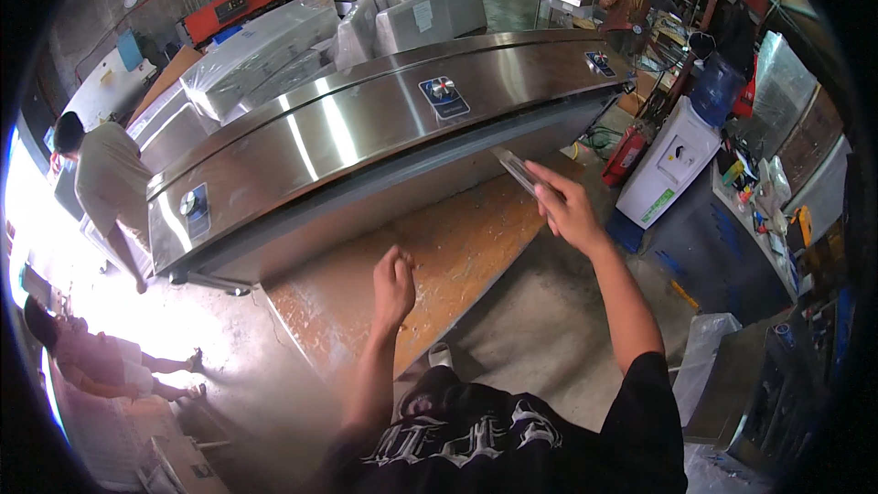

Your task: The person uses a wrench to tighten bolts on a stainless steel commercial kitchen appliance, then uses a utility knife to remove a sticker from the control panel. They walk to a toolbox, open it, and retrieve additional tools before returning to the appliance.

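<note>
My right hand (565, 210) is wrapped round one end of a slim, flat, silver-grey tool (518, 170). Its far end points up and left, near the underside of a long stainless steel appliance (366, 119); I cannot tell its exact kind. My left hand (394, 285) is closed in a loose fist over a worn, brown wooden board (457, 247), and whatever it may hold is hidden. Along the appliance's shiny front sit a middle knob (442, 89) on a dark plate, a left knob (192, 203) and a right knob (599, 60).
Plastic-wrapped boxy units (265, 46) are piled behind the appliance. To the right stand a red fire extinguisher (626, 155), a water dispenser (672, 160) and a cluttered worktop (759, 201). One person (108, 174) bends at the left; another person (101, 357) is below. A third person (626, 5) is far back.
</note>
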`<state>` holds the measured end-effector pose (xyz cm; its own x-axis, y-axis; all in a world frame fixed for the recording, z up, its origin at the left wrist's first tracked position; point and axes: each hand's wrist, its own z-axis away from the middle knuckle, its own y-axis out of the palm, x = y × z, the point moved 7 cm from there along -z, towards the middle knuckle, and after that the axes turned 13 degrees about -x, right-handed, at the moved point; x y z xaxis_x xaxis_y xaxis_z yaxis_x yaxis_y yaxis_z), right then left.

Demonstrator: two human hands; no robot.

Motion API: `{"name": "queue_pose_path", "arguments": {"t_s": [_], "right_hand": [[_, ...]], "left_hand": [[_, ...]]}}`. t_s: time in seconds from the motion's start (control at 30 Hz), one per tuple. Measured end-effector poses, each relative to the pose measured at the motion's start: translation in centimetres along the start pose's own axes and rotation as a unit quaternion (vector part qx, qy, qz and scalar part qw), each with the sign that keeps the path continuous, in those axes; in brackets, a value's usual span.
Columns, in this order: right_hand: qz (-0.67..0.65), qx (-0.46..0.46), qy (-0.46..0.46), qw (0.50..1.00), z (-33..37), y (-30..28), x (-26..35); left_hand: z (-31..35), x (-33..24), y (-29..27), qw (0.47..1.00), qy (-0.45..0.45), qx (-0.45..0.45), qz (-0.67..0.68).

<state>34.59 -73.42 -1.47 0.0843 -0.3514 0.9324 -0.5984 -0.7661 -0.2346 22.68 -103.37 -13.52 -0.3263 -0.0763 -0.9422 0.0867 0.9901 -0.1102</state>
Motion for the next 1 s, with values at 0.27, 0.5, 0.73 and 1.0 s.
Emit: {"name": "queue_pose_path", "arguments": {"t_s": [0.27,0.5,0.73,1.0], "right_hand": [[0.182,0.049,-0.096,0.977,-17.4,4.4,2.7],[0.228,0.153,-0.086,0.958,-26.9,5.5,0.6],[0.185,0.261,-0.106,0.942,-31.1,5.8,-2.1],[0.234,0.304,-0.179,0.906,-32.3,7.1,1.0]], "left_hand": [[-18.9,-10.0,8.3,0.992,0.124,-0.024,-0.024],[-26.4,-10.0,15.5,0.945,0.201,-0.024,-0.258],[-27.9,-7.4,18.6,0.934,0.144,-0.059,-0.322],[-27.9,-7.1,18.5,0.930,0.151,-0.087,-0.323]]}}
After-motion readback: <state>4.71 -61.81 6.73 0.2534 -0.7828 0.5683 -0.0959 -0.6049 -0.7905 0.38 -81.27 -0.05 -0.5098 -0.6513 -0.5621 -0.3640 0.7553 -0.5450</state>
